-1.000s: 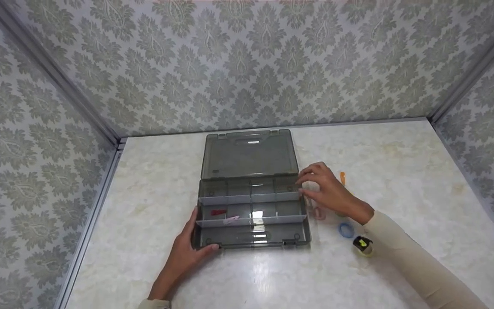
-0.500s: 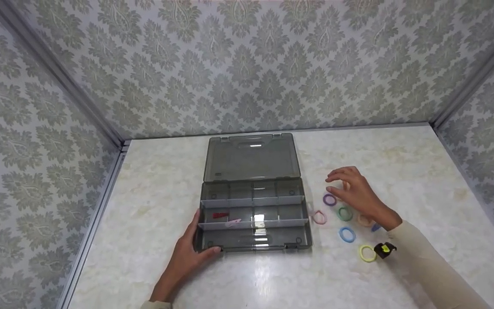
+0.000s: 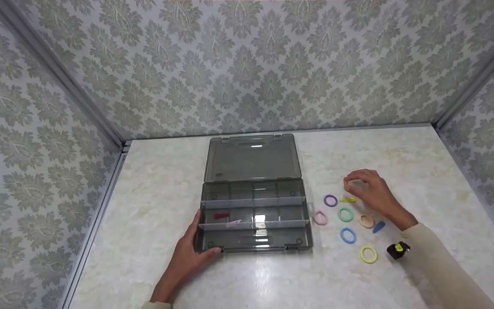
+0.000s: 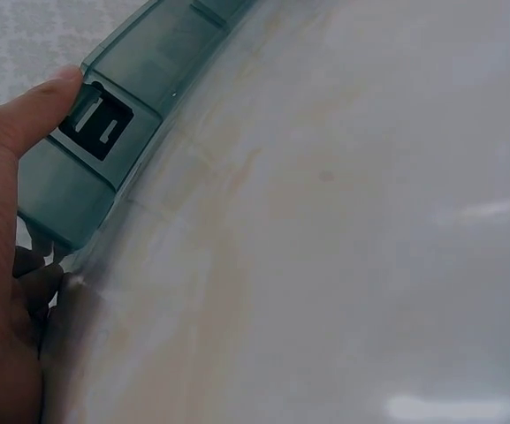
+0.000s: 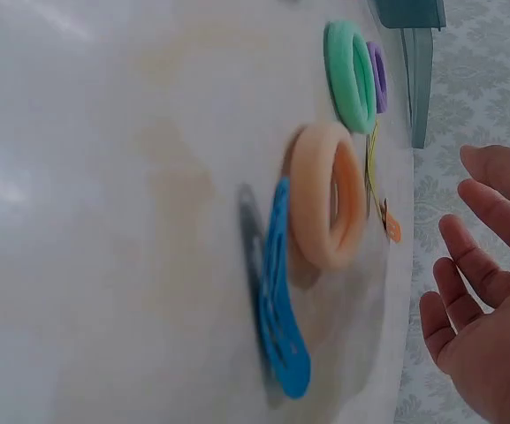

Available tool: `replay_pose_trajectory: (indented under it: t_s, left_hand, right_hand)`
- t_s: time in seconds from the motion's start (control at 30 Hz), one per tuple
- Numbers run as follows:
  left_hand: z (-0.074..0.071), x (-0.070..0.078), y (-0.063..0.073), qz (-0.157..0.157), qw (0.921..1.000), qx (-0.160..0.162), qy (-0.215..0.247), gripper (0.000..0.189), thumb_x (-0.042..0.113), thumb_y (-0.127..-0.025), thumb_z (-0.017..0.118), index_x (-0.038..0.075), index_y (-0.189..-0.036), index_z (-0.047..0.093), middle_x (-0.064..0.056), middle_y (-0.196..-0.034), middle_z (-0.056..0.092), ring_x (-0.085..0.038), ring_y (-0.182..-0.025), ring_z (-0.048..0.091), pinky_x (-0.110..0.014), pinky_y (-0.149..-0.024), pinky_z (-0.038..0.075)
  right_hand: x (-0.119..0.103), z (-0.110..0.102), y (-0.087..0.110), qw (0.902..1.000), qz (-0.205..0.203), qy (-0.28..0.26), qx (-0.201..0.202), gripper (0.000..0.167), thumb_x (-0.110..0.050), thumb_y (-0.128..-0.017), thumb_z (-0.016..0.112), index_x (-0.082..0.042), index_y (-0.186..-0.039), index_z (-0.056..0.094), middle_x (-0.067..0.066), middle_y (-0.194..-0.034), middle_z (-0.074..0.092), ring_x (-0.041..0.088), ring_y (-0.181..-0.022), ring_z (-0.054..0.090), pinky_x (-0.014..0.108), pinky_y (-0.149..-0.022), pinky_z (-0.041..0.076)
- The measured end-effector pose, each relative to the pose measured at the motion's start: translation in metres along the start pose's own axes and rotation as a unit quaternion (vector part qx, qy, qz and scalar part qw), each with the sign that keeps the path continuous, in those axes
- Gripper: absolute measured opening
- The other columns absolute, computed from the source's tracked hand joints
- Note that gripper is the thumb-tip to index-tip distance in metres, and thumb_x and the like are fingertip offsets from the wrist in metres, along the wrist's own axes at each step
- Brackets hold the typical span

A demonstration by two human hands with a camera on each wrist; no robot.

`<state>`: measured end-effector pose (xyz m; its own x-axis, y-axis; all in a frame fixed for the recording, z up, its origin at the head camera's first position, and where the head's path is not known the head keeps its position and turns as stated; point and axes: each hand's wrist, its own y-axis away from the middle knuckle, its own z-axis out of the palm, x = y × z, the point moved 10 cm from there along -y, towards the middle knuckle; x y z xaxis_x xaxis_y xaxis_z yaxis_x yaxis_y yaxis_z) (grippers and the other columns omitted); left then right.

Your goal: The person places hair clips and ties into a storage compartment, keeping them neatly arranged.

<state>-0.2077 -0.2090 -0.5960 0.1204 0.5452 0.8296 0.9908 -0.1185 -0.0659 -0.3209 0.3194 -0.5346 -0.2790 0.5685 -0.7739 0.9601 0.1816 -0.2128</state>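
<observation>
A smoky grey compartment box [image 3: 253, 214] lies with its lid [image 3: 253, 159] folded back. My left hand [image 3: 187, 244] holds its front left corner, the thumb on the front edge beside a latch [image 4: 97, 122]. Inside, a red hair clip [image 3: 221, 216] and a pink hair clip [image 3: 233, 223] lie in the middle row. To the box's right, my right hand [image 3: 375, 195] hovers with bent fingers, its fingertips right at an orange hair clip [image 3: 345, 182]. In the right wrist view, that orange clip [image 5: 393, 225] shows apart from the fingers. A yellow hair clip [image 3: 348, 200] lies just below the hand.
Several hair ties lie right of the box: purple [image 3: 330, 200], green [image 3: 345, 215], pink [image 3: 320, 218], blue [image 3: 348, 235], yellow [image 3: 368, 254] and peach [image 3: 367, 221]. A blue hair clip [image 5: 281, 300] lies beside the peach one. Patterned walls [image 3: 247, 64] enclose the table [image 3: 157, 180].
My right hand has moved right, away from the box's right side, past the purple hair tie to the orange hair clip. My left hand stays at the box corner.
</observation>
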Motion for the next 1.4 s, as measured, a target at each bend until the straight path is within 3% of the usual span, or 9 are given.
replay_pose_trajectory:
  t_s: [0.23,0.5,0.83,1.4]
  left_hand:
    - [-0.001,0.000,0.000,-0.002,1.0000,-0.005,0.007,0.122,0.045,-0.087,0.096,0.015,-0.178,0.020,-0.016,-0.180,0.027,-0.038,-0.165,0.029,-0.056,-0.132,0.030]
    - [-0.002,0.000,0.001,0.003,1.0000,-0.004,0.004,0.121,0.043,-0.088,0.096,0.014,-0.178,0.021,-0.016,-0.180,0.028,-0.039,-0.164,0.030,-0.057,-0.131,0.031]
    - [-0.001,-0.001,0.002,0.004,1.0000,0.000,0.004,0.121,0.042,-0.087,0.096,0.013,-0.178,0.021,-0.018,-0.179,0.028,-0.041,-0.164,0.030,-0.060,-0.131,0.030]
    - [0.000,0.001,0.002,0.010,0.9999,0.000,0.005,0.122,0.043,-0.087,0.097,0.016,-0.178,0.021,-0.016,-0.180,0.028,-0.039,-0.164,0.030,-0.058,-0.131,0.031]
  right_hand:
    - [0.018,-0.004,0.003,0.9984,0.042,0.026,-0.026,0.031,-0.014,-0.102,0.082,-0.001,-0.129,0.076,0.020,-0.140,0.065,0.039,-0.138,0.047,0.068,-0.117,0.041]
    - [0.033,-0.001,0.003,0.9947,0.061,0.057,-0.061,0.045,-0.022,-0.102,0.084,-0.003,-0.141,0.072,0.022,-0.149,0.059,0.043,-0.145,0.042,0.071,-0.122,0.036]
    - [0.042,0.004,-0.002,0.9912,0.069,0.079,-0.081,0.060,-0.030,-0.102,0.084,-0.005,-0.153,0.065,0.023,-0.147,0.053,0.044,-0.142,0.038,0.069,-0.117,0.037]
    - [0.044,0.005,-0.009,0.9925,0.060,0.077,-0.073,0.053,-0.030,-0.101,0.085,-0.004,-0.145,0.071,0.021,-0.139,0.057,0.043,-0.137,0.040,0.066,-0.111,0.039]
